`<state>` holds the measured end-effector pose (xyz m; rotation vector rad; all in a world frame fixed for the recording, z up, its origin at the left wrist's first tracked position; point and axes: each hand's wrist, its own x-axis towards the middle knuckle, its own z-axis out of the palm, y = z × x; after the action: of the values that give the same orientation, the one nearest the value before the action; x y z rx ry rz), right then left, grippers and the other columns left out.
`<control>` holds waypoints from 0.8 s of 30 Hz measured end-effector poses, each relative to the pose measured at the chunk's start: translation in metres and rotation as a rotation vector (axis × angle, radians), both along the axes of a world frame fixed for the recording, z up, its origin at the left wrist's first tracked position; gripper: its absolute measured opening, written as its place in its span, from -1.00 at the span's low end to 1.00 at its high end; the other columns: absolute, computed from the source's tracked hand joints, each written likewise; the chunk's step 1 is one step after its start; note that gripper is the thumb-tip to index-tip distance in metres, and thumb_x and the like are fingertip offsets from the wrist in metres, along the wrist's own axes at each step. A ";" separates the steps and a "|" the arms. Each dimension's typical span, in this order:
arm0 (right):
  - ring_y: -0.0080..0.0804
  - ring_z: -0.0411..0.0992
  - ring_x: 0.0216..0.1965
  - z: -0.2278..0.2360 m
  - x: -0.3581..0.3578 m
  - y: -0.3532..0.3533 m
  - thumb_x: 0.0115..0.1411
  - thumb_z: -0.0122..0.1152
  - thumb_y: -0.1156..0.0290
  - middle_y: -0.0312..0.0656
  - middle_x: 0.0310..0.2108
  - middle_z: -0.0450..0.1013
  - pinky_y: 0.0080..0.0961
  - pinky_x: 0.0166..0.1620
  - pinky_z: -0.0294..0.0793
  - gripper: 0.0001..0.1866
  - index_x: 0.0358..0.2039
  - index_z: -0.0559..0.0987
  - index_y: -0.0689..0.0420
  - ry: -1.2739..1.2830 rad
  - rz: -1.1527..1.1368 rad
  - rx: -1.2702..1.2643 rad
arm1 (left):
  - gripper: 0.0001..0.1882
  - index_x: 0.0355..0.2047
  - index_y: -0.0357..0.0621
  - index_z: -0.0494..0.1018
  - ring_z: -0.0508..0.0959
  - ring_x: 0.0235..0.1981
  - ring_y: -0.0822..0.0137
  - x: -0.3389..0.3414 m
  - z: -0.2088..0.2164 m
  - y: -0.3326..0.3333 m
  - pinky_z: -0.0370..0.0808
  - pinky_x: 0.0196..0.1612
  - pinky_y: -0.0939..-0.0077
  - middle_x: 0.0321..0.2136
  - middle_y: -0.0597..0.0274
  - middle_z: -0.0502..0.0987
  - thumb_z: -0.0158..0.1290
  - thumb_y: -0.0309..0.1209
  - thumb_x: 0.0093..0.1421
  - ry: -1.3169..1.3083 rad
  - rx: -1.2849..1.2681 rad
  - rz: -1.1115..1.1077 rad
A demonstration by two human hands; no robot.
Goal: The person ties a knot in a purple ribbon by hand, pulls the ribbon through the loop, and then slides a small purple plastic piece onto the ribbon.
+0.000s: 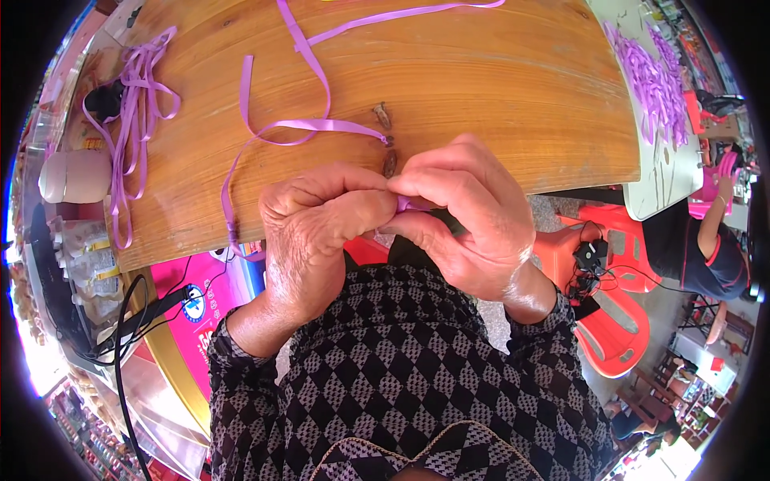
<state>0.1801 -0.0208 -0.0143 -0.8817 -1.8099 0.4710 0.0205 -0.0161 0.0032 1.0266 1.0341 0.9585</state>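
Note:
My left hand and my right hand meet just past the near edge of the wooden table. Both are closed, fingertips pinching a short piece of purple ribbon between them. Most of that piece is hidden by my fingers. A long purple ribbon lies loosely curled on the tabletop beyond my left hand, with one end by a small dark object. Two small brown pieces lie close to that end, the nearer one partly behind my fingers.
A bundle of purple ribbon hangs over the table's left side, beside a whitish rounded object. Many cut purple ribbons lie on a white surface at the right. An orange plastic stool and another person are further right.

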 end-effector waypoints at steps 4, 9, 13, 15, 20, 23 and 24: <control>-0.38 0.32 -0.52 -0.001 -0.001 0.000 -0.28 0.38 0.61 -0.17 -0.48 0.40 -0.54 -0.52 0.27 -0.66 -0.42 0.48 0.20 -0.006 0.004 0.029 | -0.91 -0.56 -0.35 0.49 0.45 -0.59 0.56 -0.002 -0.001 0.000 0.38 -0.50 0.71 -0.62 0.28 0.50 0.02 -0.56 -0.02 0.000 0.018 0.011; -0.38 0.30 -0.55 0.001 0.001 -0.003 -0.27 0.38 0.62 -0.20 -0.53 0.39 -0.55 -0.54 0.24 -0.69 -0.47 0.47 0.20 -0.001 -0.011 -0.038 | -0.91 -0.50 -0.35 0.50 0.45 -0.57 0.57 -0.001 0.002 -0.001 0.38 -0.51 0.73 -0.59 0.26 0.50 0.03 -0.55 0.02 -0.067 -0.144 -0.027; -0.43 0.29 -0.56 0.005 0.007 -0.004 -0.21 0.36 0.61 -0.21 -0.54 0.38 -0.57 -0.53 0.23 -0.75 -0.49 0.46 0.21 0.014 0.048 -0.079 | -0.91 -0.47 -0.33 0.49 0.46 -0.57 0.57 -0.009 0.010 0.000 0.38 -0.50 0.75 -0.59 0.27 0.50 0.05 -0.54 0.04 -0.049 -0.229 -0.099; -0.51 0.28 -0.54 0.009 0.010 -0.007 -0.12 0.32 0.61 -0.23 -0.53 0.36 -0.60 -0.50 0.23 -0.80 -0.50 0.44 0.23 0.119 0.121 -0.377 | -0.94 -0.48 -0.31 0.49 0.45 -0.56 0.59 -0.016 0.008 -0.001 0.37 -0.49 0.77 -0.59 0.31 0.50 0.08 -0.57 0.01 0.004 -0.183 -0.134; -0.56 0.27 -0.49 0.009 0.013 -0.009 -0.07 0.29 0.61 -0.23 -0.50 0.34 -0.64 -0.44 0.23 -0.80 -0.47 0.41 0.24 0.166 0.237 -0.523 | -0.94 -0.51 -0.29 0.49 0.42 -0.57 0.64 -0.026 0.011 -0.001 0.33 -0.51 0.79 -0.60 0.36 0.49 0.12 -0.62 -0.05 0.147 -0.083 -0.164; -0.55 0.26 -0.48 0.007 0.015 -0.009 -0.09 0.31 0.59 -0.22 -0.48 0.34 -0.65 -0.42 0.23 -0.77 -0.43 0.42 0.24 0.210 0.252 -0.574 | -0.94 -0.52 -0.28 0.49 0.39 -0.59 0.66 -0.026 0.014 -0.002 0.30 -0.53 0.79 -0.61 0.39 0.47 0.12 -0.63 -0.07 0.187 -0.055 -0.176; -0.55 0.26 -0.48 0.007 0.015 -0.009 -0.10 0.33 0.57 -0.22 -0.48 0.35 -0.66 -0.41 0.23 -0.74 -0.40 0.44 0.24 0.226 0.253 -0.591 | -0.94 -0.53 -0.27 0.49 0.38 -0.60 0.67 -0.025 0.015 -0.003 0.28 -0.55 0.79 -0.62 0.40 0.47 0.13 -0.63 -0.08 0.229 -0.040 -0.186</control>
<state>0.1949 -0.0297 -0.0069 -0.9422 -1.5953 1.2616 -0.0049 -0.0194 0.0181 1.1962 1.1187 0.6780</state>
